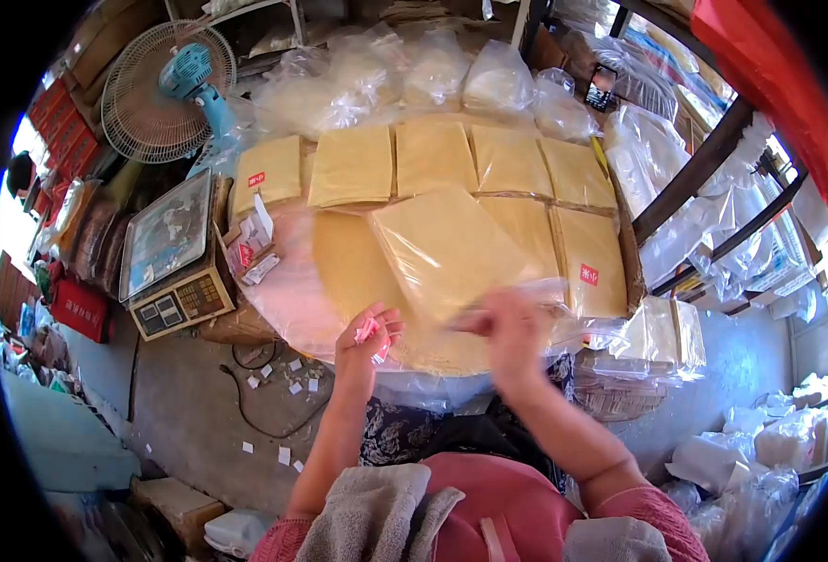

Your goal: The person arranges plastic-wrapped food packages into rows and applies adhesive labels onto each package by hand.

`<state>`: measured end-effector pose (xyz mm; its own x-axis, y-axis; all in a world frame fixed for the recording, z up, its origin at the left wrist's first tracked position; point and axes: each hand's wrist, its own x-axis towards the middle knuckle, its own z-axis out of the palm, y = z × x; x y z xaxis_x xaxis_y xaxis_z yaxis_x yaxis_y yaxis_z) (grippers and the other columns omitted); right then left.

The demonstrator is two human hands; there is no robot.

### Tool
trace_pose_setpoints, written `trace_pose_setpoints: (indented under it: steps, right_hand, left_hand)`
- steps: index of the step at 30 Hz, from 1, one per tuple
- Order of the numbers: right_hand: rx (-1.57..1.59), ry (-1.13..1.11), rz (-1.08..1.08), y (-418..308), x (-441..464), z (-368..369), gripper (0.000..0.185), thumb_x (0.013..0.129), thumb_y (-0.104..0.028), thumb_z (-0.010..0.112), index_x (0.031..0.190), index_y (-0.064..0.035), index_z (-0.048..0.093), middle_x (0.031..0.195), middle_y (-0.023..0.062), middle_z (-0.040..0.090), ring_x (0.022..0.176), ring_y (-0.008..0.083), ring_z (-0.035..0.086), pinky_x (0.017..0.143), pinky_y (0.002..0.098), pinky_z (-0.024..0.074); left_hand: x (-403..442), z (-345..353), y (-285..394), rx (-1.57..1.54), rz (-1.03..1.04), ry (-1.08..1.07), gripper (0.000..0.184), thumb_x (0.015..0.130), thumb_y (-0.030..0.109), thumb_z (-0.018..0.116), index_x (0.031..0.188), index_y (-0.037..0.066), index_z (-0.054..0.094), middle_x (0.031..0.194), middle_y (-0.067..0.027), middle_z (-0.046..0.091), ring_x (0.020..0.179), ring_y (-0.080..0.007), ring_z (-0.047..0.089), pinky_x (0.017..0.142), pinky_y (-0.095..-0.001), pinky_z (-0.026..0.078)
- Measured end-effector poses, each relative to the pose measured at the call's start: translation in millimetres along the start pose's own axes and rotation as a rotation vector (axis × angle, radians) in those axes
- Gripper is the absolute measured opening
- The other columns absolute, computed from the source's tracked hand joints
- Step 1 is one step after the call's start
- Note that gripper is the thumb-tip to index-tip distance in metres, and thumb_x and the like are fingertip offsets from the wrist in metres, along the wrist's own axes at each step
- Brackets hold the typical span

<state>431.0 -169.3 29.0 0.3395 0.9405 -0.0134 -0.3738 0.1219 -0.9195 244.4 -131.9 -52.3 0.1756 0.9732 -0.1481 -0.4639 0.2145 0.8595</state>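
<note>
My left hand, palm up with curled fingers, holds small red and white labels at the table's near edge. My right hand is smeared by motion at the near edge of a clear plastic package of yellowish sheets. That package lies tilted on top of other yellowish stacks. To its left is a yellowish stack. Behind are rows of similar packages. Red labels show on the far left package and on the right one.
A fan stands at the back left, above a scale. Loose labels lie at the table's left. Filled clear bags line the back. A dark metal frame rises at the right. Paper scraps dot the floor.
</note>
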Motion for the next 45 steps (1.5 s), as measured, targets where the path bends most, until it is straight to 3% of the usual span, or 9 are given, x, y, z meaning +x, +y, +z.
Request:
trace_pose_setpoints:
  steps: [6,13,17,24,27,31,34,40,45]
  right_hand:
    - [0.137,-0.030,0.210,114.3,24.8,36.9,0.024,0.092,-0.023,0.048,0.080,-0.0035,0.055,0.076,0.0066,0.059,0.076,0.0178,0.061,0.074,0.0327,0.0503]
    - [0.384,-0.005,0.377,116.8,24.9,28.8,0.026,0.093,-0.023,0.045,0.080,-0.0009,0.052,0.075,0.0083,0.059,0.070,0.0177,0.061,0.068,0.0292,0.0514]
    - [0.065,-0.228,0.232,132.8,44.7,6.1,0.029,0.093,-0.025,0.046,0.091,0.0030,0.054,0.088,0.0103,0.061,0.086,0.0168,0.061,0.081,0.0301,0.0497]
    - [-0.141,-0.685,0.424,31.3,-13.0,-160.3,0.030,0.091,-0.030,0.050,0.098,-0.0021,0.059,0.084,0.0071,0.063,0.076,0.0158,0.063,0.070,0.0280,0.0524]
    - [-0.125,0.054,0.518,19.0,-37.9,-281.2,0.023,0.087,-0.021,0.053,0.090,0.0007,0.060,0.075,0.0111,0.063,0.067,0.0204,0.064,0.062,0.0314,0.0535]
    - [-0.210,0.892,0.566,46.0,-39.5,-439.3,0.033,0.084,-0.037,0.057,0.065,-0.0111,0.049,0.060,0.0045,0.054,0.051,0.0153,0.055,0.045,0.0253,0.0435]
    - [0.058,0.862,0.681,53.6,-17.1,-457.5,0.035,0.085,-0.040,0.054,0.063,-0.0137,0.045,0.055,0.0027,0.050,0.046,0.0145,0.051,0.040,0.0238,0.0375]
    - [-0.176,0.924,0.302,84.0,4.9,-482.5,0.031,0.085,-0.031,0.055,0.062,-0.0114,0.046,0.049,0.0013,0.043,0.037,0.0145,0.044,0.033,0.0243,0.0288]
    - [-0.304,0.848,0.089,0.2,9.4,-433.5,0.031,0.084,-0.023,0.054,0.059,-0.0070,0.047,0.046,0.0018,0.042,0.032,0.0127,0.040,0.030,0.0270,0.0283]
  left_hand:
    - [28.4,-13.4,-5.5,0.094,-0.048,0.229,0.053,0.068,-0.014,0.047,0.121,-0.004,0.048,0.113,-0.0137,0.055,0.096,-0.0208,0.057,0.080,-0.0264,0.048]
    - [31.5,-6.8,-5.3,0.217,0.095,0.274,0.047,0.074,-0.013,0.042,0.119,-0.004,0.049,0.115,-0.0137,0.054,0.096,-0.0196,0.057,0.076,-0.0256,0.049]
    - [31.2,-14.7,-14.1,0.338,0.091,0.199,0.046,0.075,-0.011,0.041,0.121,-0.004,0.047,0.118,-0.0148,0.052,0.101,-0.0205,0.054,0.080,-0.0267,0.046]
    - [8.1,-23.7,2.4,0.475,0.150,0.216,0.043,0.080,-0.006,0.044,0.123,-0.003,0.044,0.120,-0.0174,0.051,0.105,-0.0213,0.053,0.082,-0.0275,0.044]
    - [-0.4,-33.8,6.3,0.419,0.158,0.228,0.044,0.082,-0.003,0.046,0.126,-0.001,0.042,0.120,-0.0179,0.051,0.104,-0.0221,0.053,0.081,-0.0275,0.044]
    - [2.8,-16.6,9.3,0.386,0.204,0.245,0.040,0.083,-0.001,0.048,0.123,0.001,0.042,0.120,-0.0202,0.051,0.103,-0.0250,0.054,0.081,-0.0306,0.045]
    - [8.2,-12.3,8.4,0.282,0.202,0.313,0.032,0.083,-0.001,0.048,0.114,0.002,0.045,0.121,-0.0223,0.050,0.103,-0.0282,0.055,0.083,-0.0350,0.045]
    - [4.0,-34.5,20.2,0.216,0.232,0.358,0.028,0.083,-0.001,0.049,0.111,0.002,0.045,0.120,-0.0230,0.050,0.104,-0.0307,0.054,0.087,-0.0381,0.044]
    - [-4.7,-38.7,23.8,0.157,0.202,0.411,0.028,0.083,-0.001,0.050,0.110,0.002,0.046,0.117,-0.0226,0.052,0.103,-0.0302,0.055,0.086,-0.0378,0.045]
